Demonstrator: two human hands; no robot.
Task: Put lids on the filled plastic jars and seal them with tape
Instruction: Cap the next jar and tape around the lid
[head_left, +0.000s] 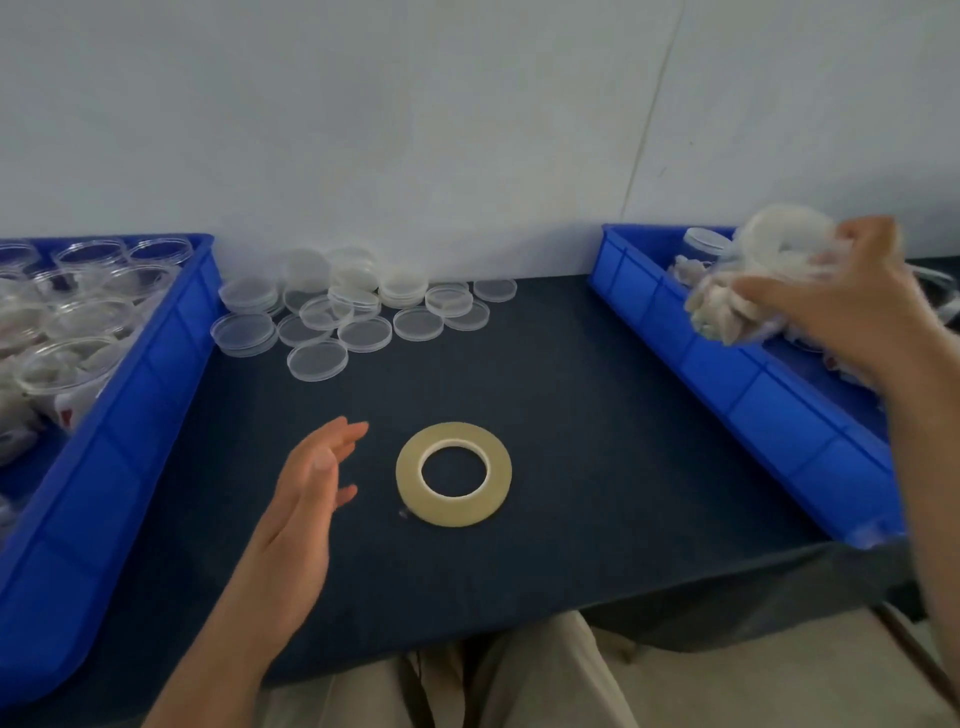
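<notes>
Right hand (852, 306): fingers curled round one filled jar (763, 270), held tilted above the right blue tray (727, 374), at 2 o'clock from the table centre. The jar is motion-blurred, so I cannot tell whether it has a lid or tape on it.

Left hand (306, 499): fingers straight and relaxed, holding nothing, above the table (597, 441). It is just beside the tape roll (410, 483), on the roll's 9 o'clock side and not touching it.

Tape roll: one, lying flat near the table centre.

Loose lids (363, 312): a pile at 11 o'clock from the roll, against the wall. I count at least fourteen discs or stacks. Several are stacked, so the true total is unreadable.

Left blue tray (130, 415), at 9 o'clock: about eight open filled jars (78, 358) are visible, none lidded. The tray is cut by the frame edge.

Right tray: one lidded jar (704, 244) is clear at the far end. The others are hidden behind the hand.

Judgement: this is early to mid run. The right tray appears to be the finished side. Most jars are still to be capped and taped.
</notes>
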